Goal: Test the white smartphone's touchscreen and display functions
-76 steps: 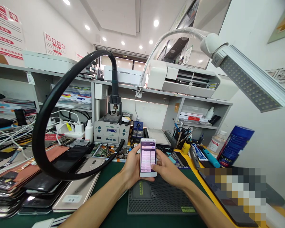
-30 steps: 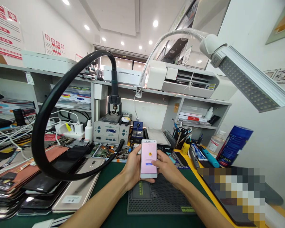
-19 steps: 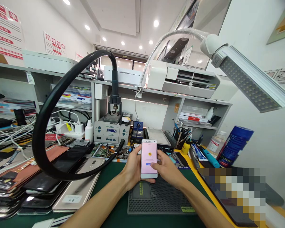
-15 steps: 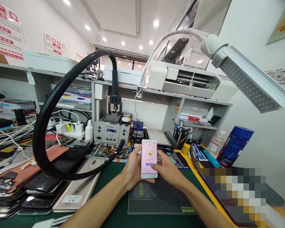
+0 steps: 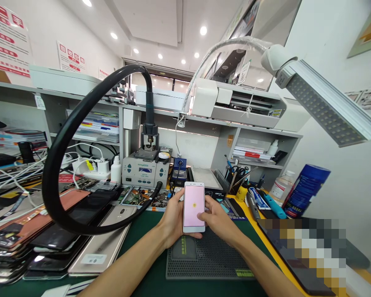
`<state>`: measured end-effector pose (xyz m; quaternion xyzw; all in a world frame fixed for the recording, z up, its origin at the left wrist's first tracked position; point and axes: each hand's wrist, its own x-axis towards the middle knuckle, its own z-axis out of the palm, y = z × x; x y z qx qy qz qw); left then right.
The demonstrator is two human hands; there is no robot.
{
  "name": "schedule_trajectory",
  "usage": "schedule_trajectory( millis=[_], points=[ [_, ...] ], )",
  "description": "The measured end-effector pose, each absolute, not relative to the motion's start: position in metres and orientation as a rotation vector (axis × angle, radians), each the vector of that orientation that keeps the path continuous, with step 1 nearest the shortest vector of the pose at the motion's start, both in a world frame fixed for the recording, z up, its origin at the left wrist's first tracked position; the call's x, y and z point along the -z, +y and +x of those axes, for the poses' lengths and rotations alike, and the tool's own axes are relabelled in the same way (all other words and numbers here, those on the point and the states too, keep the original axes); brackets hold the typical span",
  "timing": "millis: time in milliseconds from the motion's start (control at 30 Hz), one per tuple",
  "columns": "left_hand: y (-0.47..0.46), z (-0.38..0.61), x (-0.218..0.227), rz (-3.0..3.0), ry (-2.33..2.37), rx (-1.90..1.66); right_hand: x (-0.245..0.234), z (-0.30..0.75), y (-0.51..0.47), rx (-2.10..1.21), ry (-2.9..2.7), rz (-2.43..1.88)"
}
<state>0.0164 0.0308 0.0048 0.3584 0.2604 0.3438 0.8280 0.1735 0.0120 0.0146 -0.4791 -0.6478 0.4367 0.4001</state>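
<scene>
A white smartphone (image 5: 194, 206) is held upright above the bench, its pink screen facing me with a small yellow spot near the middle. My left hand (image 5: 172, 218) is closed around its left side and back, with fingertips showing below the lower edge. On the other side, my right hand (image 5: 218, 218) grips the right edge, and its thumb lies over the lower right of the screen. The fingers behind the phone are hidden. Beneath both hands lies a dark perforated mat (image 5: 210, 264) on the green work surface (image 5: 145, 251).
A hot-air station (image 5: 146, 173) with a thick looping black hose (image 5: 49, 173) stands at the back left. Stacked phones (image 5: 99, 239) fill the left side. To the right are a blue can (image 5: 307, 189), a clear bottle (image 5: 281, 185) and tools; a lamp (image 5: 330, 103) hangs above.
The phone's screen has gone from a page with a yellow icon, text and a blue button to plain pink with a small yellow spot. Both hands have hardly moved.
</scene>
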Motion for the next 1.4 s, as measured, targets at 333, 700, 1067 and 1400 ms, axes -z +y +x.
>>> schedule_trajectory(
  millis=[333, 700, 1067, 1400],
  points=[
    [0.031, 0.018, -0.003, 0.754, 0.538, -0.727, -0.008, 0.17, 0.017, -1.078, -1.507, -1.266],
    [0.031, 0.018, -0.002, 0.765, 0.542, -0.727, -0.006, 0.171, 0.015, -1.098, -1.564, -1.202],
    [0.029, 0.02, -0.004, 0.772, 0.535, -0.719, -0.01, 0.172, 0.012, -1.086, -1.607, -1.181],
    [0.028, 0.02, -0.005, 0.758, 0.567, -0.732, -0.007, 0.171, 0.017, -1.038, -1.535, -1.274]
  ],
)
